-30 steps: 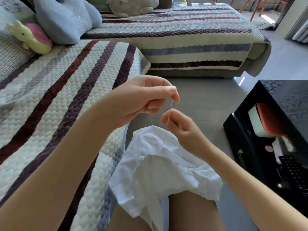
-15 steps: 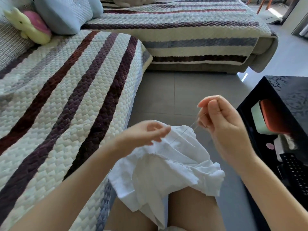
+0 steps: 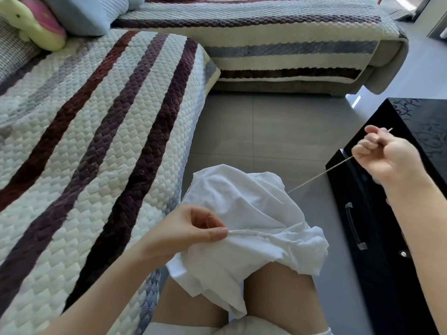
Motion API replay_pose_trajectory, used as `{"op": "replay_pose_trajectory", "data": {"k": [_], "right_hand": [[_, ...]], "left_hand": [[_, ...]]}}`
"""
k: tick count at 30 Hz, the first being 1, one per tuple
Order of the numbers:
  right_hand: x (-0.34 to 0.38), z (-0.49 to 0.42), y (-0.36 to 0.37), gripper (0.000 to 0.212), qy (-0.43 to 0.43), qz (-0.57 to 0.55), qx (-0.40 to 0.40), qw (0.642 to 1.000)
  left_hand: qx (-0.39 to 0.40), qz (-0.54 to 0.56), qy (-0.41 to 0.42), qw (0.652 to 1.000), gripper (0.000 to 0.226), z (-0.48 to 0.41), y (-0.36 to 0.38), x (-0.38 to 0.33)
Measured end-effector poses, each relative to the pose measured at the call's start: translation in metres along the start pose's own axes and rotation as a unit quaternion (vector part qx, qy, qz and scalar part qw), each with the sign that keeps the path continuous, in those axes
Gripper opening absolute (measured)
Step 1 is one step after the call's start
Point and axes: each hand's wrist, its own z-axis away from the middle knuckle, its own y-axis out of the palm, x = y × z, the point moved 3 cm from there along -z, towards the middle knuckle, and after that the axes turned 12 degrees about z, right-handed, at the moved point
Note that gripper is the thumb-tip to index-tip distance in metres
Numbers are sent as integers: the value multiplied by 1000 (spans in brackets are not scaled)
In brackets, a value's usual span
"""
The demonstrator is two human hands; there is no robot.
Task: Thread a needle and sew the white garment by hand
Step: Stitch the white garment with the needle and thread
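Note:
The white garment (image 3: 246, 209) lies bunched over my knees. My left hand (image 3: 191, 232) pinches its folded seam edge between thumb and fingers. My right hand (image 3: 387, 158) is raised to the right, above the black cabinet, with fingers curled round the needle (image 3: 389, 130), whose tip sticks out past the fingers. A pale thread (image 3: 319, 175) runs taut from that hand down-left to the cloth's upper right edge.
A striped quilted sofa cover (image 3: 96, 141) fills the left and back. A black cabinet (image 3: 377, 213) with a metal handle stands close on the right. Grey tiled floor (image 3: 266, 126) lies between them. A plush toy (image 3: 33, 25) and a blue cushion sit top left.
My right hand has pulled up and to the right, drawing the thread out long and taut. My left hand dropped lower and now pinches the garment's seam.

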Motion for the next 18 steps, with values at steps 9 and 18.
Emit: {"op": "replay_pose_trajectory", "data": {"k": [9,18], "right_hand": [[-76,96,64,19,-240,568,377,691],[-97,119,75,9,-289,661,407,561]], "left_hand": [[-22,30,-9,999,14,5,5,-4],[-23,46,0,999,14,8,7,-7]]}}
